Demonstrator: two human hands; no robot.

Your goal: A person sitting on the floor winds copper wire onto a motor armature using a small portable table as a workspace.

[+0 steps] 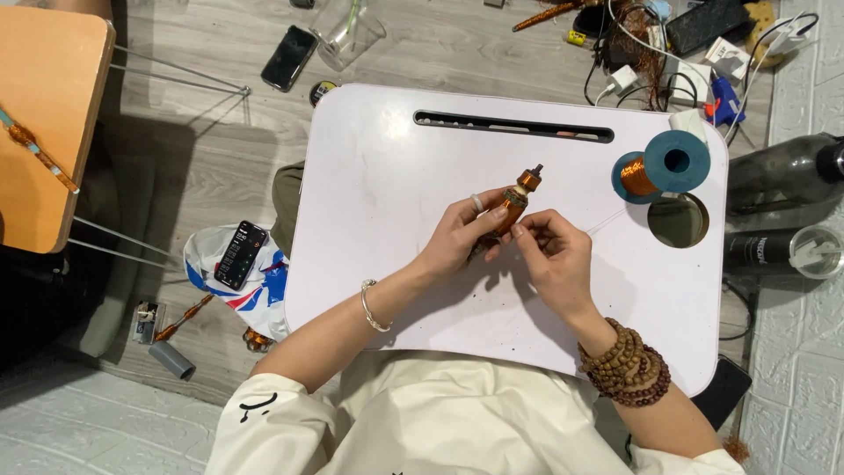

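My left hand [459, 236] grips a small copper-wound motor armature [517, 199] above the white lap table [387, 185], its shaft pointing away from me. My right hand [552, 255] sits right beside it, fingertips pinched at the armature's lower side on a thin wire. That fine wire [607, 222] runs from my right fingers up to a blue spool of copper wire [659, 167] lying at the table's far right. A ring is on my left hand, a bangle on that wrist, and wooden bead bracelets on my right wrist.
The table has a long slot [514, 127] near its far edge and a round cup hole [679, 220] beside the spool. On the floor lie two phones [288, 57] [240, 254], cables, chargers, a glue gun [723, 95] and dark bottles [782, 251]. An orange table [48, 123] stands left.
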